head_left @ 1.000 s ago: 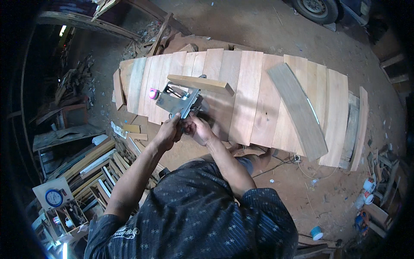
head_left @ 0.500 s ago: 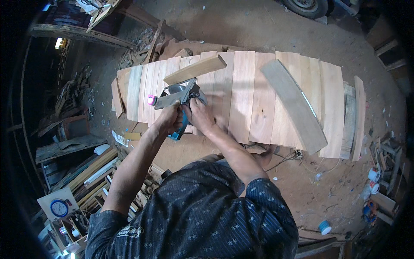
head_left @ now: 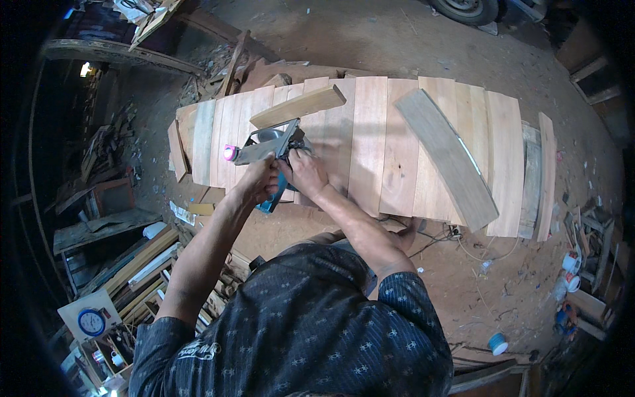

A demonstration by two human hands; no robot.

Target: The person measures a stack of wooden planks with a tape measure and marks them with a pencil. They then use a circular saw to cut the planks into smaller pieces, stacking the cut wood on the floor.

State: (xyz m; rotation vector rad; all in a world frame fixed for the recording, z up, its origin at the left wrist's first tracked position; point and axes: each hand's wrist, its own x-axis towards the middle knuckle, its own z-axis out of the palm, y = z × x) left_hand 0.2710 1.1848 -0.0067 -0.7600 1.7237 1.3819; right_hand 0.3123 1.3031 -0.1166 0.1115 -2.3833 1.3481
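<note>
A circular saw [head_left: 267,202] with a teal body and grey metal base plate lies tipped over on the row of planks, left of the middle. My left hand [head_left: 262,178] is closed on it, the thumb at the base plate's edge. Against the saw's metal parts, just right of the plate, my right hand [head_left: 307,173] has its fingers curled; what they pinch there is hidden. Behind the saw rests a short wooden board [head_left: 301,106], set at a slant. A small pink-and-white round object [head_left: 230,153] stands by the left end of the base plate.
Light planks [head_left: 367,145] lie side by side before me, a long grey-brown board [head_left: 450,159] slanting across their right part. Cables [head_left: 430,241] trail on the ground below them. Stacked timber [head_left: 149,264] and a round dial [head_left: 91,321] are at lower left. A wheel [head_left: 466,8] shows at the top.
My right hand's fingers have shifted slightly at the saw's metal parts. The left hand keeps its hold, and the saw stays in place; the whole view has moved a little.
</note>
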